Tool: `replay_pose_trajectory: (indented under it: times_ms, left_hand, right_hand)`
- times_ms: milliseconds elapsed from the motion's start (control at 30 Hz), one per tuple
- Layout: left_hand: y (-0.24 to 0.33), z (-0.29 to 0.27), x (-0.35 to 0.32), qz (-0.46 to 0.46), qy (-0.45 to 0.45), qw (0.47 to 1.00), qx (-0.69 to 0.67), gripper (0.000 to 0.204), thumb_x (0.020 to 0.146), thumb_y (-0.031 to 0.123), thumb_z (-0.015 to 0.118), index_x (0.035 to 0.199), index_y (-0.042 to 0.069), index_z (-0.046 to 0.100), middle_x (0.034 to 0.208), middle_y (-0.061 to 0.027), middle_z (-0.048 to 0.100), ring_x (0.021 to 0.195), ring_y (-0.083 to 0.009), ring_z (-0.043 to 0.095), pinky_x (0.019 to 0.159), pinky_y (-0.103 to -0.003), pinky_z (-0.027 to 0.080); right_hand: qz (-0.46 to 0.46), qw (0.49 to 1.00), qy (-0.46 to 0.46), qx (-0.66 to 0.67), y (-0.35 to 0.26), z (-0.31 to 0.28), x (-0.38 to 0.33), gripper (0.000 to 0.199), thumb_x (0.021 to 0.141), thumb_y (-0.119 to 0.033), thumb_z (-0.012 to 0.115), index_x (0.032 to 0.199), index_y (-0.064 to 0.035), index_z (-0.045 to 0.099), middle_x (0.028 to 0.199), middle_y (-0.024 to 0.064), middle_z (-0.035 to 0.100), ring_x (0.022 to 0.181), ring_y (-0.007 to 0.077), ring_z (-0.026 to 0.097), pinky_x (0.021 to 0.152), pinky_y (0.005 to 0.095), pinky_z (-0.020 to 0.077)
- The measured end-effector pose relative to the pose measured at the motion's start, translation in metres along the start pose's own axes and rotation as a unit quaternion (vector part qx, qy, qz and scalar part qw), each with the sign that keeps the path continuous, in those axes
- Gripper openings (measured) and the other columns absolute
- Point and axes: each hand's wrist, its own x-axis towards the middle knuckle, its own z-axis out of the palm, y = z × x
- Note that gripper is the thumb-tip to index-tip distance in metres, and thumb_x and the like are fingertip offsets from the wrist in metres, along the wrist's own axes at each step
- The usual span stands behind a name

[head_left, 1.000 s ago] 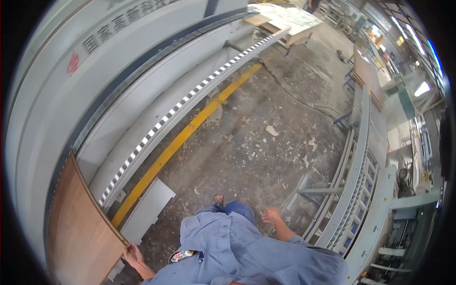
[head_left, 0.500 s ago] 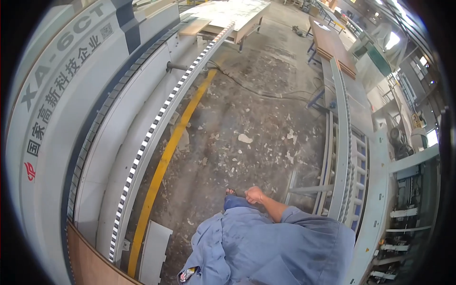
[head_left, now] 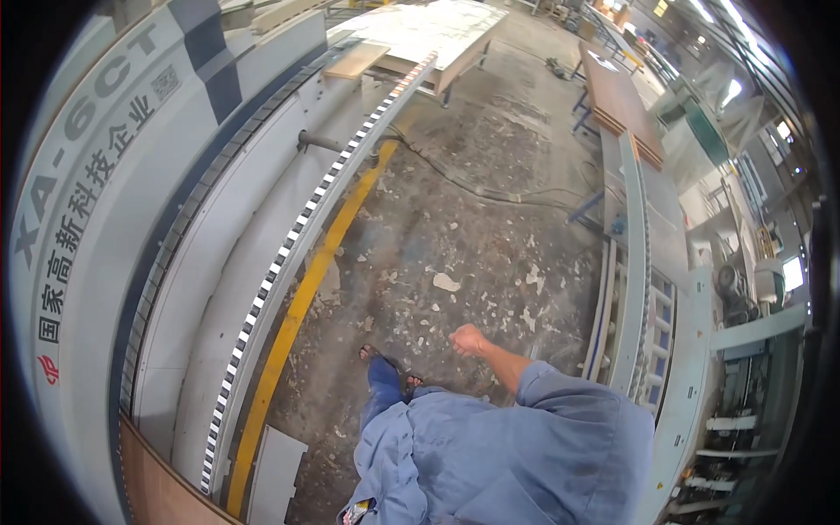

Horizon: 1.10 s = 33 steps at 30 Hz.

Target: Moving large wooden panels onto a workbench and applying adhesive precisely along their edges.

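My right hand [head_left: 470, 339] hangs in front of my body, above the worn floor [head_left: 490, 245]. Its fingers are curled into a loose fist, and nothing shows in them. The forearm comes out of a rolled blue-grey sleeve [head_left: 573, 385] at the right. My left hand is out of sight; only the blue-grey shirt [head_left: 490, 446] shows on that side, with a small colourful item [head_left: 357, 512] at its lower edge. No object touches the right hand.
A long grey machine [head_left: 87, 289] with a rail of black and white blocks [head_left: 284, 254] lines the left, beside a yellow floor stripe [head_left: 302, 293]. Brown boards [head_left: 617, 96] lie stacked beyond a roller conveyor [head_left: 652, 350] at right. Cables [head_left: 464, 184] cross the floor ahead.
My right hand has swung slightly clear of my trouser leg. One foot has come into view further left as I step, and the view has shifted a little.
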Motion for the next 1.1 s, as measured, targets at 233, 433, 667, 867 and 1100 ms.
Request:
replay_pose_trajectory:
  times_ms: [233,433,667,867,1100]
  left_hand:
    - [-0.016,0.067,0.027,-0.003,0.011,0.999,0.035,0.062,0.084,0.017,0.061,0.134,0.008,0.027,0.114,-0.0158,0.055,0.097,-0.0260,0.054,0.084,-0.036,0.046]
    - [-0.019,0.120,0.048,0.005,0.019,0.998,0.067,0.066,0.083,0.017,0.062,0.136,0.010,0.024,0.113,-0.0156,0.054,0.096,-0.0260,0.054,0.082,-0.037,0.046]
    - [-0.018,0.137,0.050,0.013,0.066,0.995,0.072,0.071,0.082,0.017,0.063,0.139,0.012,0.020,0.113,-0.0153,0.054,0.094,-0.0260,0.054,0.080,-0.038,0.047]
    - [-0.025,0.125,0.029,0.023,0.132,0.990,0.052,0.076,0.081,0.017,0.064,0.141,0.014,0.017,0.112,-0.0150,0.054,0.093,-0.0260,0.054,0.078,-0.038,0.047]
    - [-0.035,0.136,0.013,0.032,0.182,0.979,0.082,0.082,0.081,0.017,0.066,0.143,0.017,0.013,0.111,-0.0148,0.054,0.092,-0.0261,0.054,0.076,-0.039,0.048]
  right_hand:
    - [0.041,0.997,-0.003,-0.058,-0.041,0.016,0.011,0.025,0.086,-0.017,0.051,0.065,-0.0063,0.058,0.058,0.0015,0.053,0.042,0.0098,0.045,0.034,0.0263,0.0300]
    - [0.072,0.996,0.022,-0.046,-0.113,-0.012,0.023,0.026,0.084,-0.017,0.051,0.061,-0.0070,0.055,0.052,0.0000,0.049,0.038,0.0092,0.040,0.031,0.0268,0.0260]
    - [0.028,0.999,-0.038,-0.021,-0.161,-0.019,0.094,0.025,0.084,-0.013,0.050,0.060,-0.0069,0.053,0.051,0.0010,0.047,0.037,0.0100,0.039,0.031,0.0258,0.0254]
    - [0.008,0.998,-0.058,-0.025,-0.201,0.013,0.139,0.024,0.084,-0.023,0.055,0.075,-0.0020,0.062,0.064,0.0068,0.060,0.051,0.0159,0.056,0.041,0.0292,0.0436]
    - [-0.004,0.989,-0.098,-0.112,-0.247,0.030,0.166,0.024,0.087,-0.021,0.051,0.069,-0.0056,0.057,0.062,0.0037,0.056,0.046,0.0121,0.049,0.037,0.0261,0.0367]
